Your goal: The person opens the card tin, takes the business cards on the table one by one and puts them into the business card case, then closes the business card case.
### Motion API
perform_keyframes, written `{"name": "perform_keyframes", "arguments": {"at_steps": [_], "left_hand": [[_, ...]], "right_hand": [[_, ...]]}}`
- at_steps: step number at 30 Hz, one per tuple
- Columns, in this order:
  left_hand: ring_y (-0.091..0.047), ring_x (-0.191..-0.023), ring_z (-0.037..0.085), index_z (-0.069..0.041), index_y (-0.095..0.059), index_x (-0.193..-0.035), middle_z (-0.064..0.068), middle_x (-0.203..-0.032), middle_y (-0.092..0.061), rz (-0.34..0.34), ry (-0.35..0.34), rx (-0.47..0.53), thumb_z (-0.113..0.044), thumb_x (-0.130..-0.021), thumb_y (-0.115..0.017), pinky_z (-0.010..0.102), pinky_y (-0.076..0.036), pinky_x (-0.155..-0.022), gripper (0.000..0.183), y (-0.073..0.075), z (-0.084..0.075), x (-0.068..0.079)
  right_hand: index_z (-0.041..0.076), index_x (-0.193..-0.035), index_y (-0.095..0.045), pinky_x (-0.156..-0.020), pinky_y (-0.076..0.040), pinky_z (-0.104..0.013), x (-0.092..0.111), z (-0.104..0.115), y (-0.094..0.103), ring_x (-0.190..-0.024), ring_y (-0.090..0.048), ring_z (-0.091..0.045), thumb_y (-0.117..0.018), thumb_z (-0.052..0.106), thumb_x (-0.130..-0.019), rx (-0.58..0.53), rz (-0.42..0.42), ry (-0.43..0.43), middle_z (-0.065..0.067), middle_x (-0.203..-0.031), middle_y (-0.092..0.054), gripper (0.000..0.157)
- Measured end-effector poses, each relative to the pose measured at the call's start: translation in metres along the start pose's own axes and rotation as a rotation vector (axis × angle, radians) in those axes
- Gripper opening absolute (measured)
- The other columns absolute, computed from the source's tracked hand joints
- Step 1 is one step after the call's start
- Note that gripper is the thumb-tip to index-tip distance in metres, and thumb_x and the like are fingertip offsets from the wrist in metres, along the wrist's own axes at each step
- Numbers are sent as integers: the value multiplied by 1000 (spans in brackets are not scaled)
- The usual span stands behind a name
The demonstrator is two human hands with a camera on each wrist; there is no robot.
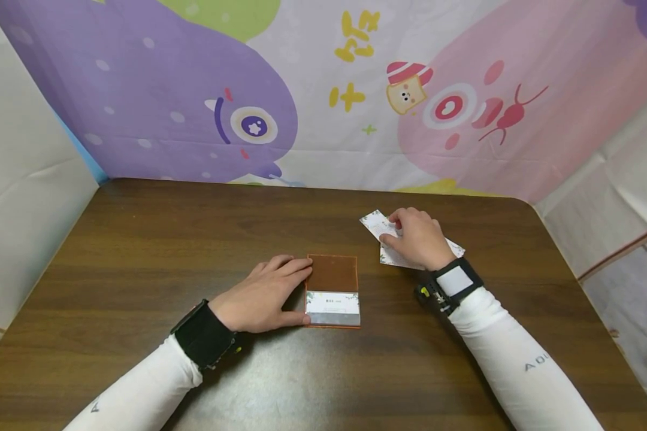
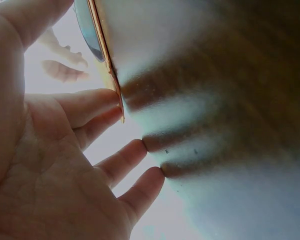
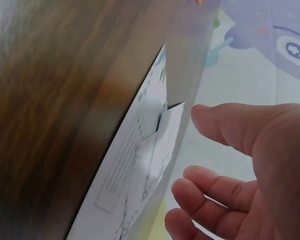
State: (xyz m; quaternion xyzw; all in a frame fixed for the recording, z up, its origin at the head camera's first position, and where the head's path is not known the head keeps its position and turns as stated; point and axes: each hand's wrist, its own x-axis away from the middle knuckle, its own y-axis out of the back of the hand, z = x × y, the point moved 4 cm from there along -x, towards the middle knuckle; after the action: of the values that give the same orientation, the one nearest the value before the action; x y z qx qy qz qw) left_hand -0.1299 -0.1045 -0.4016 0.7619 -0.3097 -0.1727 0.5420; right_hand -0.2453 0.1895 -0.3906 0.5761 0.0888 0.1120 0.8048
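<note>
An open brown card holder (image 1: 333,272) lies on the table, with a white printed card (image 1: 331,302) in its lower pocket. My left hand (image 1: 264,296) rests along its left side, thumb at the lower corner and forefinger near the upper one. In the left wrist view its fingers are spread, some touching the holder's edge and others the tabletop. To the right, my right hand (image 1: 417,239) hovers over several overlapping white cards (image 1: 398,258) with leafy corners. The right wrist view shows thumb and fingers apart, with a gap between them and the cards (image 3: 117,175).
Both hands and cards are over a dark wooden table (image 1: 167,239). A cartoon-printed cloth (image 1: 323,143) hangs along its back edge. Pale cloth walls (image 1: 27,149) stand at the left and right sides.
</note>
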Motion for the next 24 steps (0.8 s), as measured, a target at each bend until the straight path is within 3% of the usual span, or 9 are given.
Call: {"name": "perform_keyframes", "arguments": {"at_steps": [12, 24], "left_hand": [[-31, -153, 37, -1, -46, -159, 10, -168, -38, 0, 1, -4, -57, -96, -75, 62, -37, -115, 89, -1, 0, 1], [-30, -154, 36, -2, -45, -160, 9, -169, -37, 12, 8, 2, -57, -96, -74, 63, -36, -116, 89, 0, 0, 0]], "right_hand": [[-4, -121, -70, -97, -45, -65, -6, -9, -7, -112, -62, -46, -81, 44, -92, 47, 47, -63, -23, -120, -69, 57], [-5, -123, -69, -100, -43, -63, -8, -10, -10, -116, -59, -47, -81, 45, -92, 15, 73, -114, -25, -122, -68, 60]]}}
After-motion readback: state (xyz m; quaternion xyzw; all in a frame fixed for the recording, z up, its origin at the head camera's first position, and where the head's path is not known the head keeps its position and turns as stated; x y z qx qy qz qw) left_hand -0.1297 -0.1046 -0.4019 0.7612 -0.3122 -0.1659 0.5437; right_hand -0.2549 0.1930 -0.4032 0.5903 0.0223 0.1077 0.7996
